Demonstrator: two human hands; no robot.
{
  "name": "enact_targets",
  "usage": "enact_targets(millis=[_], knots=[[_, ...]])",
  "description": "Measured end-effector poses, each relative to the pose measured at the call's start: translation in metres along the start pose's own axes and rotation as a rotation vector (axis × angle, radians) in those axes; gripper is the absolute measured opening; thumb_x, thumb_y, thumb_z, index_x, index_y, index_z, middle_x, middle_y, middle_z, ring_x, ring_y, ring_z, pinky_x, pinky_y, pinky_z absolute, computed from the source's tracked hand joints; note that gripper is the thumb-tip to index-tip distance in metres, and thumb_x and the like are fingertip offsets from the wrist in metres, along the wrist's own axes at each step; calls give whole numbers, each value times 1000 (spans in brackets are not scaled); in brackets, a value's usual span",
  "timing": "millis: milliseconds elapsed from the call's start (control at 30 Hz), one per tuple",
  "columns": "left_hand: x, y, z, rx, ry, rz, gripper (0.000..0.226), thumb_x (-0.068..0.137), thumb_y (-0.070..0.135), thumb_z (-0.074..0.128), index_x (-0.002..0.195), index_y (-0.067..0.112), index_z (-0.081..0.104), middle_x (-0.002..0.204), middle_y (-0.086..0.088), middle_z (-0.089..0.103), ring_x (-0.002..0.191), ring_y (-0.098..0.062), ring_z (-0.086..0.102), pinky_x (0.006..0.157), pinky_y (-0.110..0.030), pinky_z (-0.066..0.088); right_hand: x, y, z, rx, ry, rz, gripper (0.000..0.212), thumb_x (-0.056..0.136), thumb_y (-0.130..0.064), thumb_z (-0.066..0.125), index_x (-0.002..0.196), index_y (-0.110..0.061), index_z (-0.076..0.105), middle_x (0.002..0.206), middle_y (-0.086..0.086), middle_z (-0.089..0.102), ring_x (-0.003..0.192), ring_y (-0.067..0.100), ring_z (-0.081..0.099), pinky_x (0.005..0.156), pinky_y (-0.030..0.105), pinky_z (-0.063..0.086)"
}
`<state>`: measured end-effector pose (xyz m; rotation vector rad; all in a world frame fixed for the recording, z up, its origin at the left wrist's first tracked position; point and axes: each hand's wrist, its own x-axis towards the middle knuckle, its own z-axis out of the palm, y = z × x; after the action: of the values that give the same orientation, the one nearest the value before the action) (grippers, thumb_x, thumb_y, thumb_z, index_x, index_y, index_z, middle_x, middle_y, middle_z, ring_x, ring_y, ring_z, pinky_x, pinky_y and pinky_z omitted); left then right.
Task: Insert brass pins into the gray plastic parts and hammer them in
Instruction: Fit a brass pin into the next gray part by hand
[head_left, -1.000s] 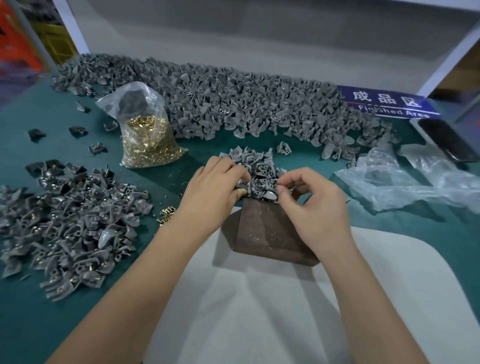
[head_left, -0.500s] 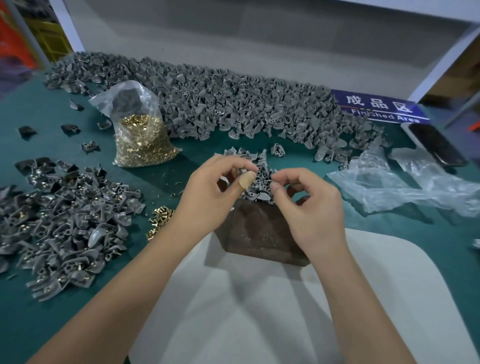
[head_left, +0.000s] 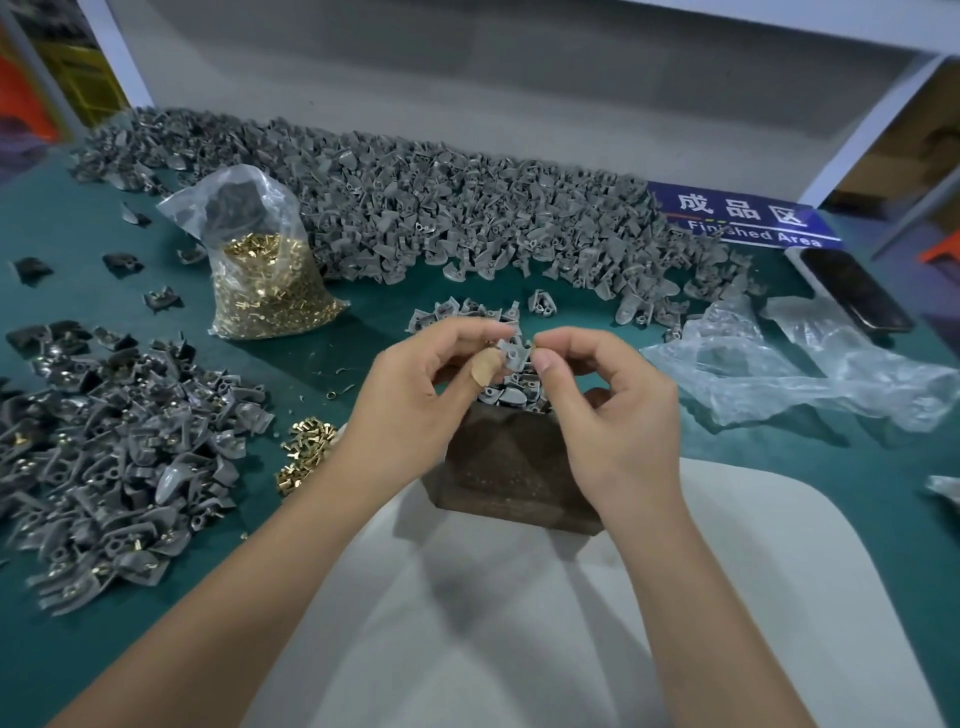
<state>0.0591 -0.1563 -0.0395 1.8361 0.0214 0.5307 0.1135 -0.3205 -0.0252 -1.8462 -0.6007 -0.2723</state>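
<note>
Left hand (head_left: 410, 395) pinches gray plastic part (head_left: 511, 355) (thumb bandaged); right hand (head_left: 602, 400) fingers pinch its edge, above brown block (head_left: 511, 473).

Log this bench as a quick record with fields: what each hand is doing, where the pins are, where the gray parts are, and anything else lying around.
left hand: pinches gray part; bandage on thumb
right hand: fingertips pinched at the part's right edge; a pin there cannot be seen
block: brown block below the hands
pins: bag of brass pins; loose brass pins
parts: long gray pile at the back; left pile
other: Finished Area sign; phone; clear plastic bags
</note>
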Motion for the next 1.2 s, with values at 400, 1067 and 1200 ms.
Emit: enact_targets(millis=[400, 1067, 1200], knots=[[-5, 7, 3, 269, 43, 177, 18, 94, 16, 71, 111, 18, 74, 96, 27, 68, 91, 6, 66, 82, -9, 50, 0, 2, -3, -208, -61, -93, 7, 92, -16, 77, 96, -21, 78, 92, -11, 63, 86, 8, 62, 75, 33, 52], [-7, 6, 4, 361, 51, 255, 16, 94, 12, 72, 110, 12, 74, 96, 11, 73, 89, -2, 68, 81, -27, 56, -4, -2, -7, -396, -98, -190, 7, 94, -18, 72, 98, -21, 77, 96, -9, 63, 83, 12, 62, 65, 40, 53], [-7, 6, 5, 366, 60, 268, 15, 93, 12, 71, 107, 9, 74, 93, 15, 70, 88, 2, 67, 81, -19, 55, -5, -2, -5, -394, -74, -158, 6, 93, -22, 73, 96, -25, 76, 95, -13, 65, 82, 10, 62, 65, 39, 53]])
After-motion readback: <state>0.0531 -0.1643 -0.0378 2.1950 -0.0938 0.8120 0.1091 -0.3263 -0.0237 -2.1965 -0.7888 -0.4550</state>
